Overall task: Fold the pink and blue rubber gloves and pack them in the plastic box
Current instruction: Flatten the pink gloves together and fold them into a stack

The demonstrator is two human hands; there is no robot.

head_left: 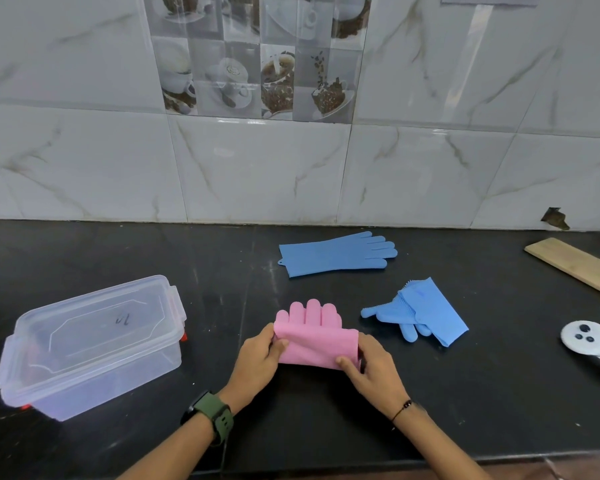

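Note:
A pink rubber glove (314,337) lies folded on the black counter, its cuff doubled over and its fingers pointing away from me. My left hand (258,360) pinches the fold's left edge. My right hand (371,367) pinches its right edge. One blue glove (336,254) lies flat farther back, fingers to the right. A second blue glove (421,311) lies folded to the right of the pink one. The clear plastic box (90,344) stands at the left with its lid on.
The black counter (291,427) ends at a tiled wall behind and at a front edge near me. A wooden board (575,266) lies at the far right. A white handheld shower head (591,342) rests near the right edge.

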